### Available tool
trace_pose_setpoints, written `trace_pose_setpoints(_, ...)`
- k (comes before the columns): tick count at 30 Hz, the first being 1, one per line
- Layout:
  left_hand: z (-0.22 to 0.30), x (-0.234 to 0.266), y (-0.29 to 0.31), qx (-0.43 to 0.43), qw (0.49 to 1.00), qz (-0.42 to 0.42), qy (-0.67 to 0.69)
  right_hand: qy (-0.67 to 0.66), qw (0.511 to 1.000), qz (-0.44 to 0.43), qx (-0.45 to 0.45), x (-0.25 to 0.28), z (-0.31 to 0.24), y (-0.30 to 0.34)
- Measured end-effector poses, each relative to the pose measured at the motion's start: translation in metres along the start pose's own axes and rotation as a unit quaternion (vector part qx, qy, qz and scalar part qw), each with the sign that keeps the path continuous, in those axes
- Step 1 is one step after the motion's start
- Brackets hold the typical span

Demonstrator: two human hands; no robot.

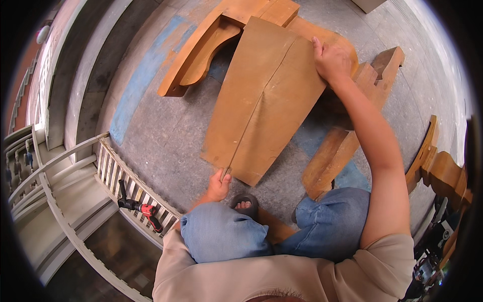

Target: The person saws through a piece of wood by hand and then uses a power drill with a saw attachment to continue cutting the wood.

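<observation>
A large brown wooden panel lies tilted across other wooden parts, its near end pointing toward me. A long dark split or groove runs down its length, with a raised ridge beside it midway. My left hand is closed at the panel's near edge, where that line ends. Something thin shows by its thumb, too small to make out. At the far right edge of the panel my right hand is closed, its thumb along the edge and its fingers curled beside a curved orange-brown wooden part. Its fingertips are hidden.
A curved wooden frame piece lies under the panel's far left. Notched wooden blocks rest on the right. A red and black power tool lies on a pale slatted bench at left. A turned wooden piece stands far right.
</observation>
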State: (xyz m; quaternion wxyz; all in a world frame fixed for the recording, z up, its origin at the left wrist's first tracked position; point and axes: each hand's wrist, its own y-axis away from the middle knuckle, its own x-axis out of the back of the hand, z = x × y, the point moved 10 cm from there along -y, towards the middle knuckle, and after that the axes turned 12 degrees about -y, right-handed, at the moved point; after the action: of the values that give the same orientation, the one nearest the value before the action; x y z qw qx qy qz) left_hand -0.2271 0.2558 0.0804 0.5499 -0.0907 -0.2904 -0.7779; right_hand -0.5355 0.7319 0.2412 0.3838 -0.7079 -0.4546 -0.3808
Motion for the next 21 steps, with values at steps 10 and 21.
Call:
trace_pose_setpoints(10, 0.035, 0.0, -0.024, -0.015, 1.0, 0.01, -0.001, -0.008, 1.0, -0.008, -0.02, 0.0, 0.002, 0.0)
trace_pose_setpoints(21, 0.025, -0.01, -0.026, -0.015, 1.0, 0.005, 0.009, -0.01, 1.0, -0.009, -0.018, -0.001, -0.002, -0.001)
